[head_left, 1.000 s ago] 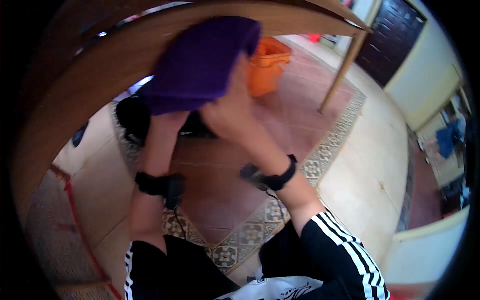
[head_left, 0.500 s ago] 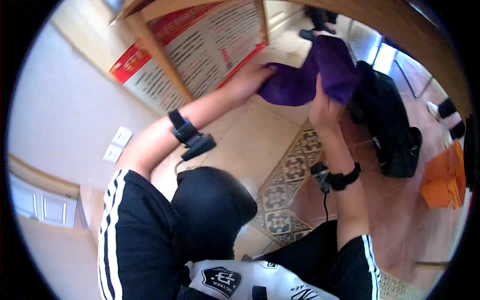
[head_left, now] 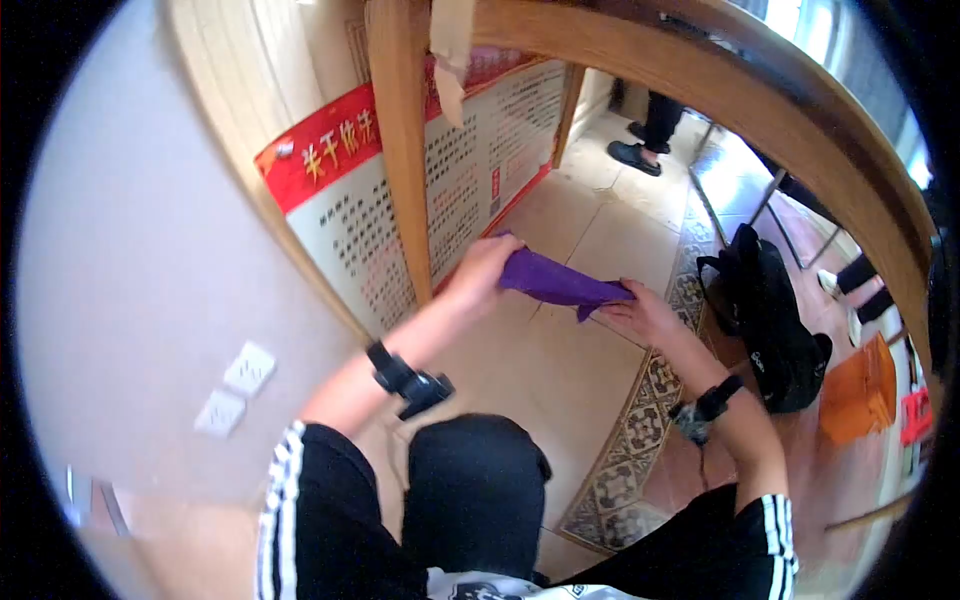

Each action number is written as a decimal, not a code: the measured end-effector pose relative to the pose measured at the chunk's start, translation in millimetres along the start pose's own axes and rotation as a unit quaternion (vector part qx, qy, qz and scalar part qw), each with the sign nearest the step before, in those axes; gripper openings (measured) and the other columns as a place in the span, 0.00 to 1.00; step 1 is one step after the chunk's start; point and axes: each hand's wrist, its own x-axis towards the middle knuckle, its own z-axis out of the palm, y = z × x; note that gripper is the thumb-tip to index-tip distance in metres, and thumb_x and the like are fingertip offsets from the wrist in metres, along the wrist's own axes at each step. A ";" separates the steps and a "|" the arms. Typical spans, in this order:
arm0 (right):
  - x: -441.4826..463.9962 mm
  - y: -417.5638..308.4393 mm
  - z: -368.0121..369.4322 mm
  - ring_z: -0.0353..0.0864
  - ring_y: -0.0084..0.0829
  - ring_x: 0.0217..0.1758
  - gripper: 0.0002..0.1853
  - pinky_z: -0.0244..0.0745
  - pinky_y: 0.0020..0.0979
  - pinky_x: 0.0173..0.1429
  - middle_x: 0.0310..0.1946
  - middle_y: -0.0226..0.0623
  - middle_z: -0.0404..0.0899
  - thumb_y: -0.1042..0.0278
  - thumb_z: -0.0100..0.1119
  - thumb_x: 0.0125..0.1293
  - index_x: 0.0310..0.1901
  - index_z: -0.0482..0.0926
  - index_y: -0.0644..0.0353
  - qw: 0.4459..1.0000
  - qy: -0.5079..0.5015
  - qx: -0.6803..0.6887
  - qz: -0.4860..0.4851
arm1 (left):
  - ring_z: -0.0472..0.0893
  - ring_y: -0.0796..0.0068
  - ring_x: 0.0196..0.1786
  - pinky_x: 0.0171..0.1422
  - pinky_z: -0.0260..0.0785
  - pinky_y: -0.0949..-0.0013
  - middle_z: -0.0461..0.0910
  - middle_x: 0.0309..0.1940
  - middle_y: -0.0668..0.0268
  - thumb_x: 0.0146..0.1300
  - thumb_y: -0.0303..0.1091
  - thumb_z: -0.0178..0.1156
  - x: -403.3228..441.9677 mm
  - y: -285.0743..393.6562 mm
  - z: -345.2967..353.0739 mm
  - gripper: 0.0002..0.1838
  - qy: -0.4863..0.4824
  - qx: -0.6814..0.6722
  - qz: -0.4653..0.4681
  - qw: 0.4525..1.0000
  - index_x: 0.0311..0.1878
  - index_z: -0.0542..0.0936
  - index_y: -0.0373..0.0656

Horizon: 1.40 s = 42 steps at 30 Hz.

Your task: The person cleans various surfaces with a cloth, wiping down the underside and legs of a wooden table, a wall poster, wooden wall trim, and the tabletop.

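A purple cloth [head_left: 560, 282] is stretched between my two hands, folded into a narrow strip above the tiled floor. My left hand [head_left: 487, 268] is closed on its left end, close to a wooden table leg. At the other end, my right hand [head_left: 645, 312] pinches the cloth, and a small corner hangs down beside the fingers. Both wrists carry black straps with small devices, the left device [head_left: 410, 388] and the right device [head_left: 700, 412].
A wooden table edge [head_left: 660, 60] arches overhead, with its leg [head_left: 400, 160] at left. Behind stands a red-and-white poster board [head_left: 350, 235]. A black bag [head_left: 770, 330] and an orange bin [head_left: 860, 395] sit at right. Another person's feet [head_left: 635, 157] are at the back.
The cloth has come down and nearer, from a bunched, draped shape to a narrow strip. Both hands lowered with it. My view has shifted, showing more of the table and poster.
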 end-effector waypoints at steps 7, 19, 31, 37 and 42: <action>80.7 -66.8 51.4 0.76 0.26 0.38 0.10 0.70 0.30 0.43 0.35 0.28 0.78 0.57 0.58 0.60 0.38 0.76 0.52 0.983 0.147 -0.080 -0.081 | 0.78 0.78 0.31 0.36 0.69 0.73 0.80 0.30 0.66 0.67 0.35 0.53 17.7 14.6 -37.9 0.11 0.094 0.026 0.176 0.980 0.32 0.77 0.37; 151.1 -202.8 221.3 0.74 0.34 0.53 0.18 0.68 0.32 0.59 0.49 0.35 0.76 0.67 0.57 0.62 0.54 0.72 0.58 0.876 -0.314 0.151 -0.335 | 0.67 0.64 0.62 0.68 0.54 0.61 0.71 0.57 0.53 0.65 0.41 0.38 60.3 188.0 -41.1 0.25 -0.054 -0.240 0.504 0.828 0.55 0.71 0.31; 147.8 -174.5 300.5 0.66 0.34 0.61 0.24 0.58 0.36 0.67 0.57 0.39 0.69 0.58 0.55 0.67 0.59 0.66 0.64 0.837 -0.189 -0.039 -0.511 | 0.63 0.44 0.62 0.66 0.57 0.59 0.57 0.65 0.47 0.63 0.23 0.46 101.6 168.3 -59.6 0.32 0.197 0.479 0.522 0.677 0.71 0.52 0.39; 139.5 -127.2 313.6 0.71 0.42 0.56 0.20 0.61 0.38 0.64 0.53 0.48 0.72 0.61 0.49 0.69 0.55 0.69 0.67 0.825 -0.051 -0.126 -0.549 | 0.58 0.44 0.68 0.70 0.53 0.56 0.54 0.67 0.42 0.55 0.23 0.52 110.2 112.7 -69.4 0.33 0.360 0.526 0.520 0.569 0.66 0.57 0.34; 197.3 -43.9 290.6 0.70 0.47 0.56 0.18 0.61 0.42 0.61 0.53 0.50 0.72 0.62 0.46 0.70 0.55 0.69 0.65 0.764 -0.058 -0.193 -0.614 | 0.63 0.37 0.60 0.63 0.58 0.50 0.57 0.63 0.38 0.56 0.25 0.54 101.4 46.4 -118.4 0.35 0.377 0.555 0.520 0.529 0.67 0.53 0.34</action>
